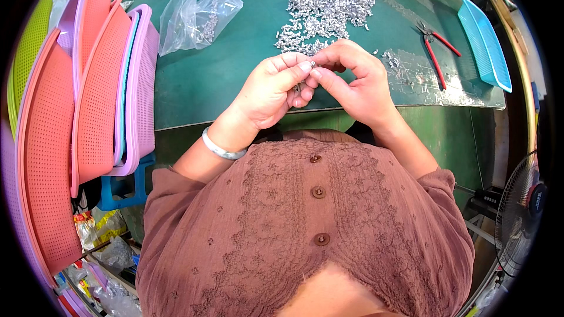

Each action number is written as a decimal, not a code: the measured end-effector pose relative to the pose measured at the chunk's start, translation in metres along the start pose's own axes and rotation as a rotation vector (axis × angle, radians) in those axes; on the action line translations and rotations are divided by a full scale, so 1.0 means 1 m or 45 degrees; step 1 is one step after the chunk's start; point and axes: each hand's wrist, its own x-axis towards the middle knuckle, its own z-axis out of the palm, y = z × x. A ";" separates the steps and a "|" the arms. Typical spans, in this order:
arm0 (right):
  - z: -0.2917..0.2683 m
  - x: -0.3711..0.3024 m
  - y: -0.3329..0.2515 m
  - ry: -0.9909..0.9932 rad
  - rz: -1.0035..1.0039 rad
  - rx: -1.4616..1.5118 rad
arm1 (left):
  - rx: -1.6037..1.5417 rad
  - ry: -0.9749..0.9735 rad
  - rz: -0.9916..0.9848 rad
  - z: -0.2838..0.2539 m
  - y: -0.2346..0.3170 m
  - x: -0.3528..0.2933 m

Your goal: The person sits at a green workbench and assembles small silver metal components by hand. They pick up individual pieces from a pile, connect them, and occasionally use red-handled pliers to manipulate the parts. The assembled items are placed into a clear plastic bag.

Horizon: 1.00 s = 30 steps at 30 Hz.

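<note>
My left hand (pixel 275 87) and my right hand (pixel 354 80) meet fingertip to fingertip over the near edge of the green table. Between the thumb and forefinger of both hands sits a small silver metal part (pixel 312 64), too small to make out fully. More grey metal bits (pixel 298 87) show inside the curled lower fingers of my left hand. My right thumb and forefinger are pinched at the same small part. Just beyond my fingers spreads a heap of small silver metal parts (pixel 332 6).
A clear plastic bag (pixel 197 20) with some parts lies left. Red-handled pliers (pixel 433 47) rest right of the heap, near a blue basket (pixel 484 44). Stacked pink and purple baskets (pixel 100 94) crowd the left side. A fan (pixel 520 214) stands at lower right.
</note>
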 end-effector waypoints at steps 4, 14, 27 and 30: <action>-0.001 -0.002 0.000 0.029 0.040 -0.014 | 0.161 0.110 0.113 0.004 -0.004 0.000; -0.006 -0.007 0.004 0.014 0.078 -0.036 | 0.272 0.185 0.227 0.004 -0.006 0.002; -0.007 -0.008 0.010 -0.006 0.045 -0.030 | 0.376 0.190 0.253 0.005 -0.007 0.001; -0.007 -0.008 0.012 -0.001 0.044 -0.038 | 0.396 0.196 0.260 0.006 -0.007 0.001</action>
